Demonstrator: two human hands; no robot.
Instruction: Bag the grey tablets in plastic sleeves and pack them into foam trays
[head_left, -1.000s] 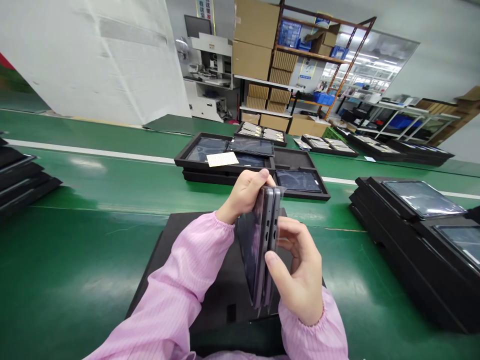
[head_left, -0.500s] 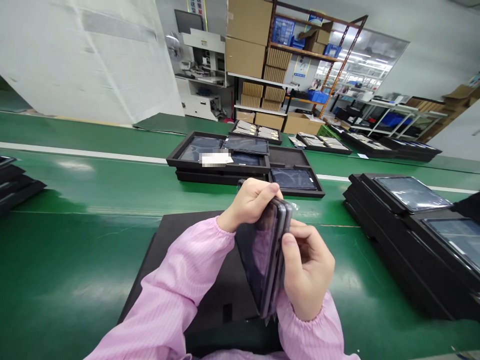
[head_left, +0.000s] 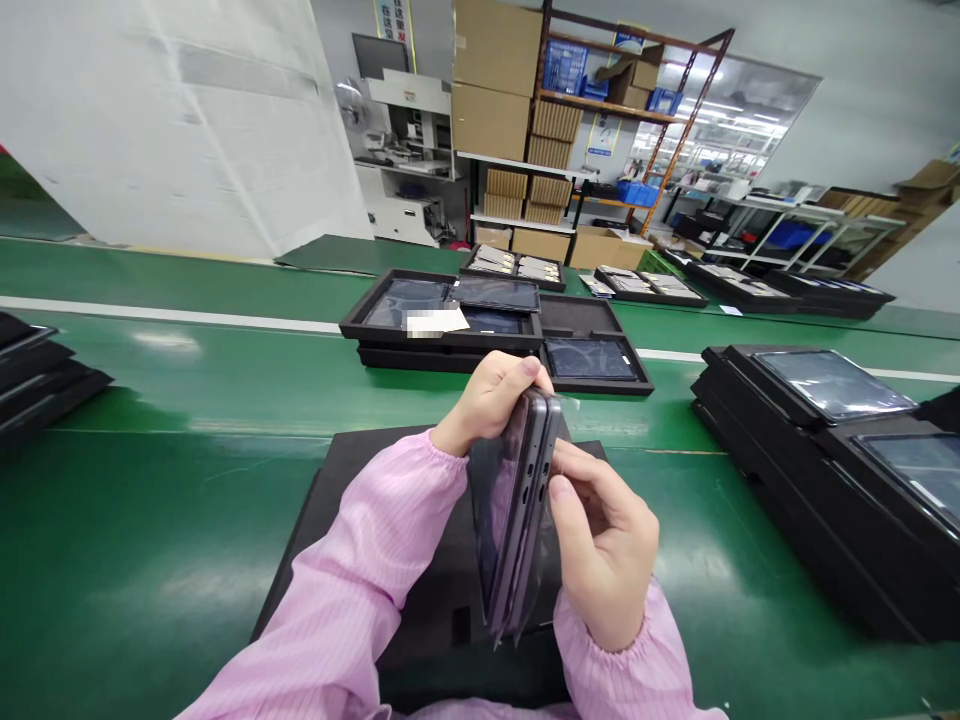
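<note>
Both my hands hold a grey tablet [head_left: 517, 510] on edge, wrapped in a clear plastic bag, above a black foam tray [head_left: 390, 540] on the green table. My left hand [head_left: 491, 400] grips the tablet's top corner with curled fingers. My right hand [head_left: 607, 545] clasps the right side, thumb pressed on the edge near the ports. Pink sleeves cover both my arms.
Black trays with tablets [head_left: 487, 320] lie across the table ahead. A stack of black trays [head_left: 825, 450] with bagged tablets stands at the right, another stack [head_left: 37, 380] at the left edge. Shelves with cardboard boxes [head_left: 525, 120] stand beyond.
The tablet has turned slightly so its port edge faces me again. My right thumb has slid down from the top of the edge.
</note>
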